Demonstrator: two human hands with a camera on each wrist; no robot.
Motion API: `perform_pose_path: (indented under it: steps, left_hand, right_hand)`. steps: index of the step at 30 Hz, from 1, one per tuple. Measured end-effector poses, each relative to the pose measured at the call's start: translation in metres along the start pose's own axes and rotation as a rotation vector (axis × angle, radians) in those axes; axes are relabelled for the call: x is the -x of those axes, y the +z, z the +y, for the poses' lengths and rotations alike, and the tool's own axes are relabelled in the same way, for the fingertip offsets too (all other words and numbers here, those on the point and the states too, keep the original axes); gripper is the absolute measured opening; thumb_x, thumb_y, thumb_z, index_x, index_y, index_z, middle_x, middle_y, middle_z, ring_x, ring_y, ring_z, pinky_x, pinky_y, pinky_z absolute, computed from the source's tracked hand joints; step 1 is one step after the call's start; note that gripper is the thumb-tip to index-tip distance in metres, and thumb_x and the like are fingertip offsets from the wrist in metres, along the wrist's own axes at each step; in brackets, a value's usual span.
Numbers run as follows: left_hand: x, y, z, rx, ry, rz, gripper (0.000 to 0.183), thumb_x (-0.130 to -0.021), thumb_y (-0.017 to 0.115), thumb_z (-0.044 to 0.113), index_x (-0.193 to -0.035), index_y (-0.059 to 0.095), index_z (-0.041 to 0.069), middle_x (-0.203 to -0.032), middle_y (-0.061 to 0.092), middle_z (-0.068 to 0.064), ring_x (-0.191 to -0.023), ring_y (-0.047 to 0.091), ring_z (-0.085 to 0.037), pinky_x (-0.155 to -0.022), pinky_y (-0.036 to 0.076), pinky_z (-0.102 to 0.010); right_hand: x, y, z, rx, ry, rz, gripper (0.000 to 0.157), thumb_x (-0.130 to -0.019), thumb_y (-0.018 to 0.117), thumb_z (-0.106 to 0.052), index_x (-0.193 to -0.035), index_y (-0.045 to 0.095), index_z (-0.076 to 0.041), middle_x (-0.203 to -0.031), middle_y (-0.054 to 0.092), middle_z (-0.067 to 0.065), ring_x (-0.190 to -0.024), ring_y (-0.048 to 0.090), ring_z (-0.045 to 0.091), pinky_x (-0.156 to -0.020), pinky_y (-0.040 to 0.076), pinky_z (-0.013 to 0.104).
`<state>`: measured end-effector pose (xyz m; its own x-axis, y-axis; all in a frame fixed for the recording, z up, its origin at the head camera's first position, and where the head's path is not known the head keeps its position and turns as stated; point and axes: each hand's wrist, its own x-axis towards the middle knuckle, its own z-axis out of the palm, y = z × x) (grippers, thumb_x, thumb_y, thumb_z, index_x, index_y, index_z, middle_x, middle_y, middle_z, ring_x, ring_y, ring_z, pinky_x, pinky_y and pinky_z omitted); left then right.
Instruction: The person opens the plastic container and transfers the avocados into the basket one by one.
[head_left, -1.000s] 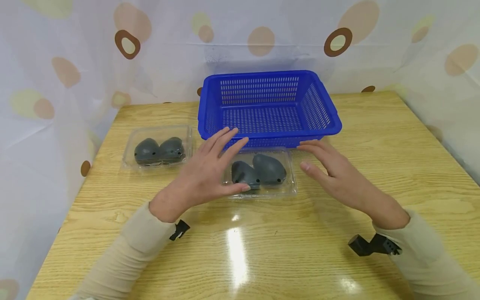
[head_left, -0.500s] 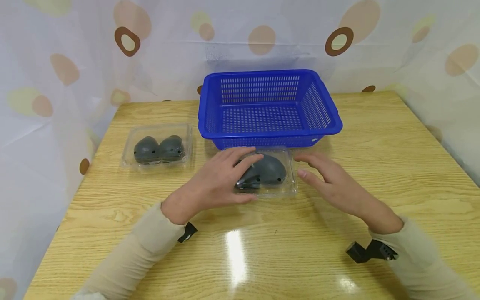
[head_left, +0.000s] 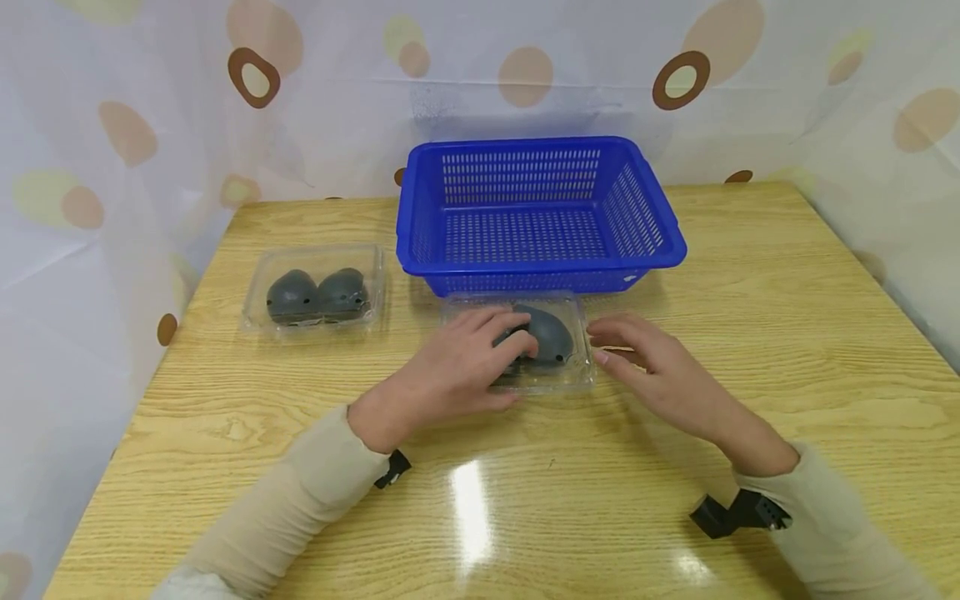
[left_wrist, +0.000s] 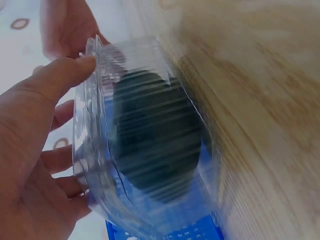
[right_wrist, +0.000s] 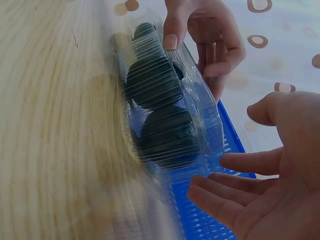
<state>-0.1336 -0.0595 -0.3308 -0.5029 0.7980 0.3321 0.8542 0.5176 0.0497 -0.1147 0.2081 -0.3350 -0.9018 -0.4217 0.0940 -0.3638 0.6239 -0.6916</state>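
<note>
A clear plastic clamshell box (head_left: 576, 373) lies at mid-table, just in front of the blue basket. Inside are two dark grey-green, egg-shaped things (head_left: 551, 335), one partly covered by my left hand (head_left: 457, 362). That hand bends its fingers over the box's left part. Its thumb (right_wrist: 171, 42) lies on the box edge in the right wrist view. At the box's right end, my right hand (head_left: 667, 379) has relaxed, slightly bent fingers, with the fingertips (right_wrist: 198, 181) close beside the plastic and nothing held.
The blue slotted basket (head_left: 540, 268) stands behind the box, with its slotted floor showing. Farther left, a second clear box (head_left: 378, 287) holds two similar dark things (head_left: 292, 293). A patterned curtain (head_left: 337, 100) hangs behind the wooden table (head_left: 585, 492).
My left hand has moved right and down onto the box, its fingers bending more. The right hand has shifted slightly nearer the box's right end. The box stays in place.
</note>
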Motion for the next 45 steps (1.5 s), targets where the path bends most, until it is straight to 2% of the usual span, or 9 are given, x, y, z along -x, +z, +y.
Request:
perform_pose_path:
  steps: [5, 8, 12, 16, 21, 29, 33, 38, 45]
  left_hand:
    - [-0.001, 0.002, 0.006, -0.052, 0.029, 0.041, 0.019, -0.083, 0.059, 0.032, -0.086, 0.048, 0.018, -0.126, 0.051, -0.011, -0.121, 0.044, -0.030, -0.101, 0.037, -0.041]
    - [-0.002, 0.004, 0.011, -0.136, 0.065, 0.053, 0.009, -0.087, 0.052, 0.026, -0.088, 0.053, 0.017, -0.125, 0.053, -0.011, -0.119, 0.047, -0.030, -0.096, 0.042, -0.046]
    - [-0.002, 0.006, 0.018, -0.233, 0.096, 0.052, 0.013, -0.089, 0.051, 0.024, -0.097, 0.058, 0.016, -0.125, 0.054, -0.009, -0.116, 0.049, -0.028, -0.091, 0.045, -0.049]
    - [-0.002, 0.009, 0.023, -0.322, 0.135, 0.104, 0.010, -0.090, 0.051, 0.015, -0.094, 0.060, 0.012, -0.121, 0.057, -0.008, -0.112, 0.053, -0.025, -0.089, 0.048, -0.043]
    - [-0.003, 0.013, 0.029, -0.407, 0.144, 0.170, 0.020, -0.091, 0.044, 0.004, -0.091, 0.063, 0.011, -0.115, 0.061, -0.006, -0.108, 0.057, -0.023, -0.086, 0.050, -0.039]
    - [-0.009, 0.017, 0.037, -0.473, 0.100, 0.242, 0.027, -0.095, 0.038, 0.008, -0.091, 0.064, 0.015, -0.107, 0.063, -0.003, -0.100, 0.060, -0.021, -0.080, 0.052, -0.038]
    - [-0.014, 0.009, 0.043, -0.528, 0.107, 0.289, 0.032, -0.095, 0.037, 0.006, -0.087, 0.066, 0.017, -0.103, 0.064, -0.002, -0.095, 0.061, -0.019, -0.075, 0.054, -0.034]
    - [-0.016, 0.015, 0.044, -0.548, 0.110, 0.267, 0.032, -0.093, 0.038, 0.002, -0.086, 0.066, 0.015, -0.104, 0.063, -0.001, -0.096, 0.059, -0.017, -0.077, 0.053, -0.032]
    - [-0.017, 0.023, 0.043, -0.560, 0.122, 0.250, 0.036, -0.093, 0.035, 0.000, -0.092, 0.068, 0.013, -0.107, 0.064, -0.001, -0.097, 0.060, -0.018, -0.077, 0.053, -0.031]
  right_hand:
    - [0.002, 0.002, 0.005, -0.180, 0.072, -0.064, 0.036, -0.095, 0.044, -0.024, -0.128, 0.045, -0.008, -0.117, 0.056, 0.009, -0.098, 0.061, 0.019, -0.079, 0.052, 0.033]
    - [0.003, 0.004, 0.009, -0.430, 0.115, -0.134, 0.041, -0.095, 0.042, -0.014, -0.134, 0.032, -0.002, -0.108, 0.056, 0.022, -0.090, 0.063, 0.029, -0.077, 0.053, 0.040]
    - [0.003, 0.005, 0.015, -0.696, 0.174, -0.219, 0.048, -0.095, 0.041, -0.011, -0.138, 0.021, -0.002, -0.101, 0.055, 0.032, -0.087, 0.062, 0.036, -0.076, 0.051, 0.049]
    - [0.004, 0.006, 0.022, -0.843, 0.206, -0.263, 0.053, -0.095, 0.042, -0.009, -0.140, 0.015, -0.005, -0.100, 0.056, 0.025, -0.086, 0.063, 0.030, -0.078, 0.051, 0.048]
    - [0.004, 0.009, 0.029, -1.020, 0.189, -0.321, 0.059, -0.093, 0.042, -0.002, -0.142, 0.009, -0.006, -0.097, 0.058, 0.013, -0.085, 0.065, 0.025, -0.080, 0.051, 0.046]
    - [0.005, 0.013, 0.037, -1.117, 0.150, -0.363, 0.068, -0.092, 0.041, 0.004, -0.145, 0.002, -0.013, -0.096, 0.057, 0.010, -0.083, 0.065, 0.022, -0.080, 0.051, 0.046]
    - [0.004, 0.015, 0.038, -1.152, 0.136, -0.363, 0.072, -0.091, 0.040, 0.006, -0.145, 0.000, -0.019, -0.094, 0.057, 0.009, -0.081, 0.065, 0.022, -0.079, 0.051, 0.046]
    - [0.004, 0.015, 0.038, -1.167, 0.137, -0.355, 0.075, -0.091, 0.041, 0.006, -0.145, 0.000, -0.023, -0.092, 0.055, 0.008, -0.078, 0.064, 0.022, -0.078, 0.052, 0.045]
    - [0.003, 0.017, 0.035, -1.077, 0.119, -0.330, 0.075, -0.091, 0.043, 0.004, -0.145, -0.001, -0.023, -0.087, 0.051, 0.006, -0.069, 0.054, 0.016, -0.066, 0.052, 0.034]
